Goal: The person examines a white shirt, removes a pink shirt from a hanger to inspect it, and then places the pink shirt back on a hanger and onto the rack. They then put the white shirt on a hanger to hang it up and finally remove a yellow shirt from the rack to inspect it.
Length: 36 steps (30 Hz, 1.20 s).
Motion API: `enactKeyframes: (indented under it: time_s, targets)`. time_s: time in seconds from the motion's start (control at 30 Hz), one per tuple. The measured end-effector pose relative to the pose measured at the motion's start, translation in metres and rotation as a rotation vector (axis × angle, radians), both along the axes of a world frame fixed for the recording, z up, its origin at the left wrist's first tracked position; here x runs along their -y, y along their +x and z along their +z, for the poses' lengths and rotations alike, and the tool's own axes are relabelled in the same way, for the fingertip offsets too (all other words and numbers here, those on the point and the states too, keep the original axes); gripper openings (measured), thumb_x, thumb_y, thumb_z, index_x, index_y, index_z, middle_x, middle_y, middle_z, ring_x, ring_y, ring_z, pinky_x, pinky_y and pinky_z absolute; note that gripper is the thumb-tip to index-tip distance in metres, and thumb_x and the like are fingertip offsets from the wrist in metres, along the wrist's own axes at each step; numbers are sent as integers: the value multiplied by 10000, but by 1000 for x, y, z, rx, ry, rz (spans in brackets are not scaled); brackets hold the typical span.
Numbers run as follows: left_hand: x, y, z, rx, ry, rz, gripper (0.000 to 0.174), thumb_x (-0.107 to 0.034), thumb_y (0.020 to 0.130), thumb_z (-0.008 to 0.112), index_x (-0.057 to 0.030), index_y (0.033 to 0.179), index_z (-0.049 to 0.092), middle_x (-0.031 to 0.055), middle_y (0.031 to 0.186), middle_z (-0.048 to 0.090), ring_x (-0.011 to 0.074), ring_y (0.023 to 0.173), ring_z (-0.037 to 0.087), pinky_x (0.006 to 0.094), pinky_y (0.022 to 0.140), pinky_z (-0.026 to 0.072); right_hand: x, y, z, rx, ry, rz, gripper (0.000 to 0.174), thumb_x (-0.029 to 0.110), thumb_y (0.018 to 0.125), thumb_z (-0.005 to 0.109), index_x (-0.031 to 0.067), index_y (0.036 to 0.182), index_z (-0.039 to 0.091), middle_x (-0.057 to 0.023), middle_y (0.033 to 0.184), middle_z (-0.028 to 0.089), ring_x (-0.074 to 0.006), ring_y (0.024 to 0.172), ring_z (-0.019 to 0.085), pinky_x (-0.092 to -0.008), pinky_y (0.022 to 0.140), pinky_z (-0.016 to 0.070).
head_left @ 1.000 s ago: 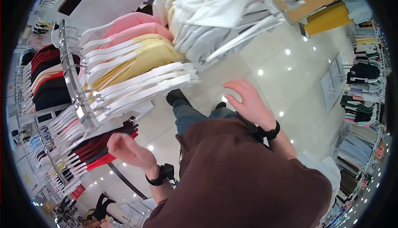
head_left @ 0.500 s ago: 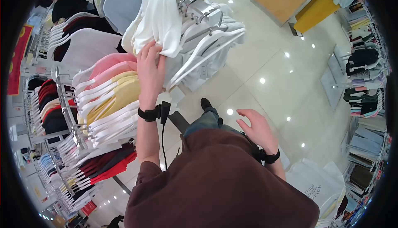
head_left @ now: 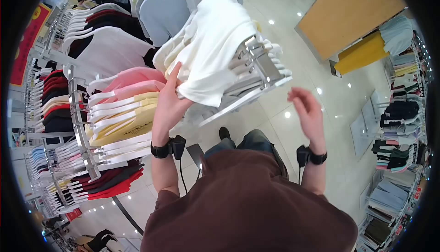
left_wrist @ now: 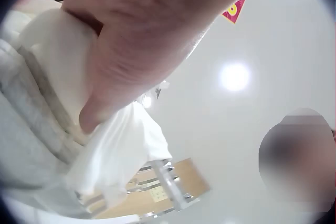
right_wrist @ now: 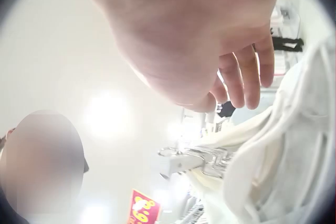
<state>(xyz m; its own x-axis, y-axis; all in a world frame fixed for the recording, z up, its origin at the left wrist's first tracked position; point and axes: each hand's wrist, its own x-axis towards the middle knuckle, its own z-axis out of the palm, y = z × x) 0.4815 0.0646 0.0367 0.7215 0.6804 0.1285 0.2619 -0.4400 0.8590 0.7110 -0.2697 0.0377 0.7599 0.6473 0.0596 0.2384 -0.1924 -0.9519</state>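
A white garment [head_left: 213,46] lies draped over the metal arm of a rack [head_left: 266,64], across the clothes hanging there. My left hand [head_left: 169,107] grips its near edge; the left wrist view has the thumb [left_wrist: 92,116] against the white cloth [left_wrist: 123,145] and the other fingers hidden. Below the garment hang white and grey clothes on white hangers [head_left: 247,107]. My right hand [head_left: 309,114] is raised in the air to the right of the rack's end, holding nothing. Its fingers [right_wrist: 249,82] are loosely bent in the right wrist view.
Pink tops [head_left: 137,78] and yellow tops [head_left: 123,119] hang on a lower rail [head_left: 78,114] at the left. Behind are light blue clothes [head_left: 167,20]. A wooden panel [head_left: 350,11] stands at the back right, and clothes shelves [head_left: 396,114] line the right side.
My left hand rose from low at the left to the white garment, which has since shifted right in view along with the rack. My right hand moved up and right towards the rack's end.
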Motion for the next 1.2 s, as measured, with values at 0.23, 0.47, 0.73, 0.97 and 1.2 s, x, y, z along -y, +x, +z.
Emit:
enactKeyframes:
  time_s: [0.23, 0.47, 0.73, 0.97, 1.2]
  targets:
    - [-39, 26, -13, -77, 285, 37, 491, -127, 947, 714, 8, 1405, 600, 139, 1083, 737, 319, 1011, 718, 376, 930, 545, -153, 128, 55, 111, 148, 611, 855, 177, 921, 807, 59, 1666, 407, -153, 1660, 486, -254, 1544, 455, -424, 1274, 370]
    - [-35, 22, 32, 470, -461, 221, 270, -171, 1123, 552, -55, 1361, 603, 84, 1316, 687, 158, 1184, 673, 308, 1029, 537, -233, 147, 67, 321, 17, 907, 833, 140, 830, 836, 36, 1578, 484, -183, 1525, 584, -309, 1432, 544, -411, 1204, 426]
    - [-40, -18, 98, 494, -385, 139, 432, -159, 1067, 651, -36, 1471, 563, 101, 1378, 681, 177, 1239, 683, 347, 1079, 559, -256, 202, 74, 209, 92, 874, 394, 100, 896, 794, 50, 1263, 660, -102, 1065, 751, -226, 1007, 717, -382, 920, 550]
    - [-118, 6, 187, 552, -72, 299, 403, -134, 1033, 644, -42, 1426, 637, 129, 1284, 749, 242, 1197, 724, 376, 1009, 590, -285, 202, 202, 661, 264, 656, 270, 128, 968, 744, 46, 1223, 712, -108, 1111, 787, -260, 978, 723, -348, 902, 557]
    - [-256, 63, 130, 22, 902, 492, 383, -198, 975, 684, -61, 1333, 682, 207, 1210, 758, 376, 1161, 721, 455, 975, 566, -393, 238, 166, 1079, 229, 450, 306, 153, 955, 729, 32, 1228, 664, -146, 1017, 753, -281, 968, 735, -423, 863, 574]
